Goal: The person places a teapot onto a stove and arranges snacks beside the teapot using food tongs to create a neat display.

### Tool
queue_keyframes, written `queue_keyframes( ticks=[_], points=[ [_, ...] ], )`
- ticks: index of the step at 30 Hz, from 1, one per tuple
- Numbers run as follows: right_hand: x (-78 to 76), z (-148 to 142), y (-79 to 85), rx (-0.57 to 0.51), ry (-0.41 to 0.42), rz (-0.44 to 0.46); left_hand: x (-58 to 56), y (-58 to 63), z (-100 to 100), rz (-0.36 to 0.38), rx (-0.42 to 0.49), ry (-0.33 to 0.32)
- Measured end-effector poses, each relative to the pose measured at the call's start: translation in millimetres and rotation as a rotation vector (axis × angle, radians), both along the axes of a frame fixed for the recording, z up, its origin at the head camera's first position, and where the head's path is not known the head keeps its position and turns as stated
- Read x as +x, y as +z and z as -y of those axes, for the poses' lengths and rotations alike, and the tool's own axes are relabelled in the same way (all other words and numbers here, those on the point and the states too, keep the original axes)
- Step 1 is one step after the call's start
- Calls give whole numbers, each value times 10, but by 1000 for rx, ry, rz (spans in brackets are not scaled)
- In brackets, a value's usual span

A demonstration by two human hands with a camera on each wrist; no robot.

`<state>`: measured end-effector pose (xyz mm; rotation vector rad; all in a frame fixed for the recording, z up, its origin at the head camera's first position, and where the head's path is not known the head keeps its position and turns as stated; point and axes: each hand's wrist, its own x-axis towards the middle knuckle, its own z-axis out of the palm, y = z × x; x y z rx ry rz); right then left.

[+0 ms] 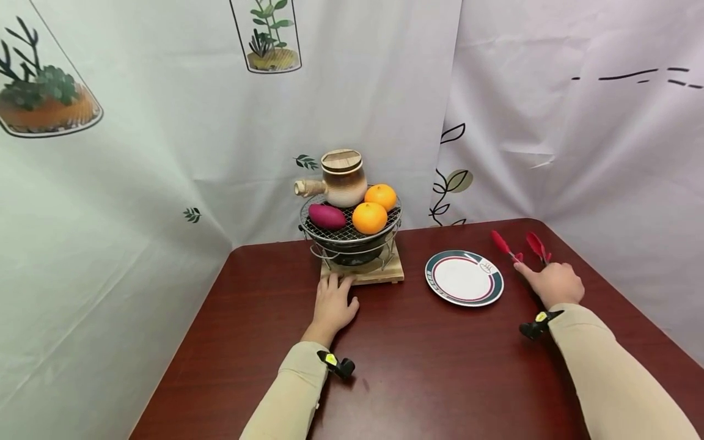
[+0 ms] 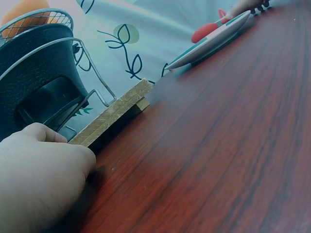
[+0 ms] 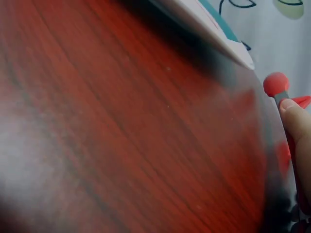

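My left hand rests at the front left edge of a wooden board, its fingertips right at the edge and its thumb spread apart. On the board stands a round black grill with a wire rack on top. The rack bears a purple sweet potato, two oranges and a brown-and-white clay pot with a wooden lid and side handle. At the right, my right hand grips red-tipped tongs, their arms spread apart and pointing away from me. The thumb lies along one arm.
A white plate with a dark green rim lies between the board and the tongs. Everything stands on a dark red wooden table. Pale printed cloth hangs behind the table and along both sides.
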<state>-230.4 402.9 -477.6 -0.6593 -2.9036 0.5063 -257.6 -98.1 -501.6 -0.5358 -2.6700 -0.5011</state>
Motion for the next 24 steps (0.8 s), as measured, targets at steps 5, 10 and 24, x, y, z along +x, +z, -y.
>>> queue_keyframes(
  ticks=[5,10,24],
  points=[
    [-77,43,-84,32,-19,4,-4,11,15,-1,2,4],
    [-86,98,-133,33,-50,-11,-1,-8,10,13,-8,11],
    [-185,321,-19,96,27,-262,-12,57,327,-98,35,41]
  ],
)
